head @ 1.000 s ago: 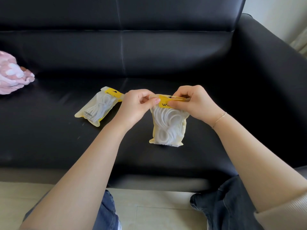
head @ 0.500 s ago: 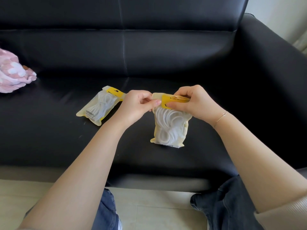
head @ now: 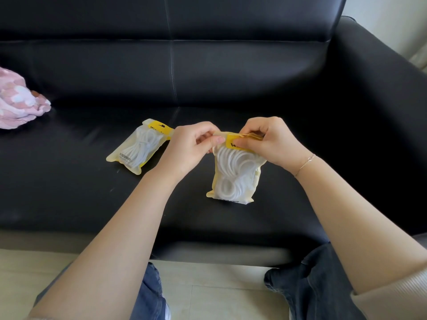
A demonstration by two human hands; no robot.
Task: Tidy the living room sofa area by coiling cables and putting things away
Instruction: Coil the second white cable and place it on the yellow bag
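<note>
Fingertips of both hands are pinched on the yellow top strip of the held pouch (head: 233,172), thumb against forefinger: left hand (head: 191,146) at the strip's left corner, right hand (head: 270,142) along its right part. Likely reason: the mouth is being pressed closed, with the two grips keeping the strip flat and taut. A coiled white cable (head: 231,174) is seen inside the pouch, which is kept upright so the coil sits low, away from the seal; its bottom edge appears to rest on the sofa seat (head: 69,192). A second pouch (head: 138,146) is laid flat just left of the held pouch, behind the left wrist, apparently already packed. A pink cloth (head: 18,100) lies far left of it.
</note>
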